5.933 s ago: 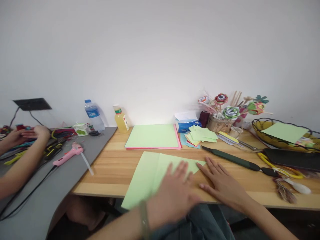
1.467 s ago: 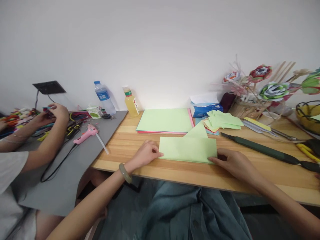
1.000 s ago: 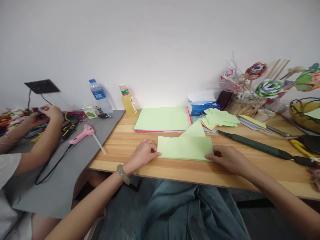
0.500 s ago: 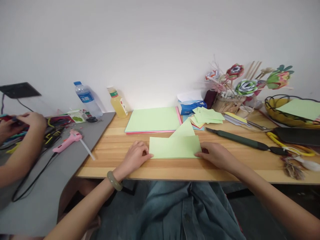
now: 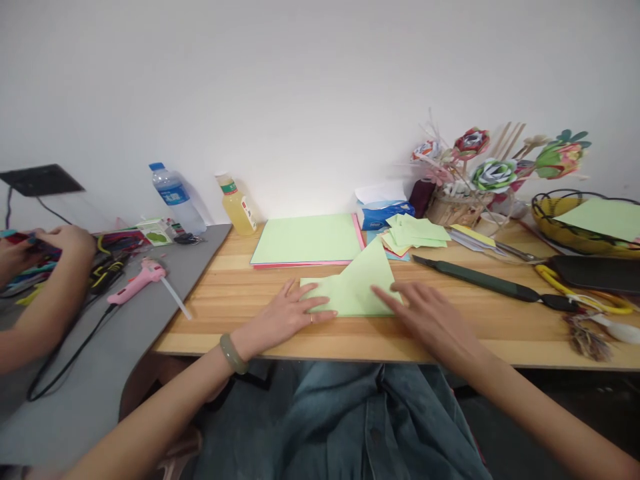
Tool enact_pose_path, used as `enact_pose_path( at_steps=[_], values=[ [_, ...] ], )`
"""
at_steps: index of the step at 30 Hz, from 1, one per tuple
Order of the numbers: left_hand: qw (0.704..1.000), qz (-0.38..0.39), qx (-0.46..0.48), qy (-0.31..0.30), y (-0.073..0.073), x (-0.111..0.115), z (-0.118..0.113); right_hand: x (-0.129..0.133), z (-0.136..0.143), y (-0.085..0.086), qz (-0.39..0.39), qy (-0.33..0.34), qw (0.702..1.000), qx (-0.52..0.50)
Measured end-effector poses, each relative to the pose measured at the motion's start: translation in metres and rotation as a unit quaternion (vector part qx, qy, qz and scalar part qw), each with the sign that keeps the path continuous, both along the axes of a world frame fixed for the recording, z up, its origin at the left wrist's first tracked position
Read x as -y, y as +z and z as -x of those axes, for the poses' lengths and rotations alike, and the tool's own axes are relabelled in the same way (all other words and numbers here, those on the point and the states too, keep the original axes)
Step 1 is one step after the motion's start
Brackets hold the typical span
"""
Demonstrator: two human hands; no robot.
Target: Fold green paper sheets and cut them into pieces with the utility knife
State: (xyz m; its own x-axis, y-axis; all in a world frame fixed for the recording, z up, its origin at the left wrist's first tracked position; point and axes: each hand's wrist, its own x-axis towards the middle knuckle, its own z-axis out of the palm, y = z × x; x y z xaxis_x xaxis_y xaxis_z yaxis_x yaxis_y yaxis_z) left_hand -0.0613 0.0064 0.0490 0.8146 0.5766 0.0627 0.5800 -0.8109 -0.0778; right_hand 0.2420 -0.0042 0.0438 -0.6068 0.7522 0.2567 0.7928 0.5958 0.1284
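A light green sheet of paper (image 5: 350, 297), folded with a pointed flap rising at its back right, lies near the table's front edge. My left hand (image 5: 290, 313), a bangle on its wrist, rests on the paper's left end with fingers spread. Over the right end is my right hand (image 5: 430, 317), its fingers stretched out and slightly blurred. Whether its fingertips press on the paper I cannot tell. Neither hand grips anything. Behind the folded sheet lies a stack of coloured paper (image 5: 307, 240) with green on top.
Small green paper pieces (image 5: 417, 231) lie by a tissue pack (image 5: 383, 213). A dark green knife-like tool (image 5: 480, 280) is on the right. Paper flowers (image 5: 493, 175) and a basket (image 5: 545, 227) stand behind. Left are bottles (image 5: 237, 208), a pink glue gun (image 5: 137, 281) and another person's hand (image 5: 67, 243).
Both hands have let go of the paper's lower corners and opened. They now lie flatter over it, the left shifted right. The pointed flap shows more fully at the front.
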Motion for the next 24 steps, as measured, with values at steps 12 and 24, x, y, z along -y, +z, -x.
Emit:
enact_pose_path(
  at_steps=[12,24],
  values=[
    [0.991,-0.085,-0.102,-0.012,0.015,0.006,-0.033,-0.002,0.016,-0.003,-0.045,0.144,0.98,0.13],
    [0.995,-0.071,-0.066,-0.014,0.003,0.005,-0.033,-0.002,0.015,-0.004,-0.086,0.123,0.977,0.152]
  ],
)
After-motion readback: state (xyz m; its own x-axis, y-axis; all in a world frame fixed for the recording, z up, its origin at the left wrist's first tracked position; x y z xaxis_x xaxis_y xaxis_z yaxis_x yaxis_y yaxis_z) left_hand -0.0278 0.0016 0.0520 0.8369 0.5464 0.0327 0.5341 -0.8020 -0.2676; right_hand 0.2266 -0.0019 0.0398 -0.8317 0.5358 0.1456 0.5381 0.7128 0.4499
